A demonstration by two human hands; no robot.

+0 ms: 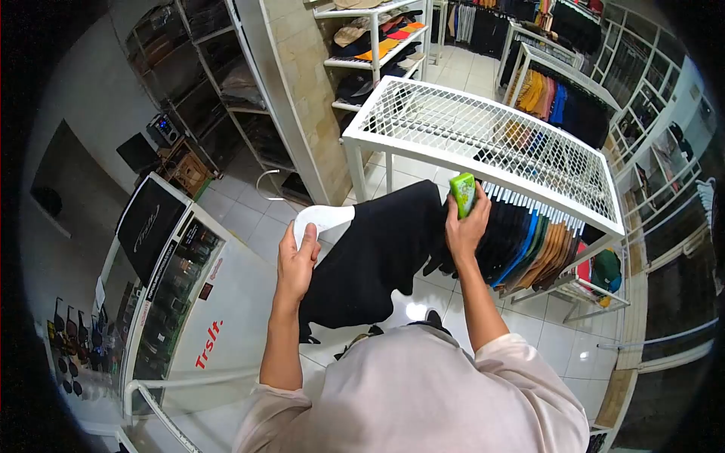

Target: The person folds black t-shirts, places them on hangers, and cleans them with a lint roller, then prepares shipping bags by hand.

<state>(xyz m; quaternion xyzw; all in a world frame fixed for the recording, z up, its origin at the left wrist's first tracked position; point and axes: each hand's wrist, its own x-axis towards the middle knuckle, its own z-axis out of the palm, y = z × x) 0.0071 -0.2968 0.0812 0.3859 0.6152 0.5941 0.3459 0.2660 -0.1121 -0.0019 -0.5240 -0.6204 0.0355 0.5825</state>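
Note:
My left hand [297, 264] is closed around the end of a white hanger [326, 218], its metal hook pointing up and left. From the hanger a black garment [370, 257] hangs across the middle of the view, its right part close to the clothes rack. My right hand [467, 223] grips a small green packet [462, 193] beside the rack's near edge. Whether the right fingers also touch the garment is hidden.
A white mesh-topped rack [483, 128] holds a row of hanging clothes [540, 253] at the right. A display case [170, 294] with sunglasses stands at the left. Cap shelves [374, 57] stand behind, and a white rail [162, 415] is at the lower left.

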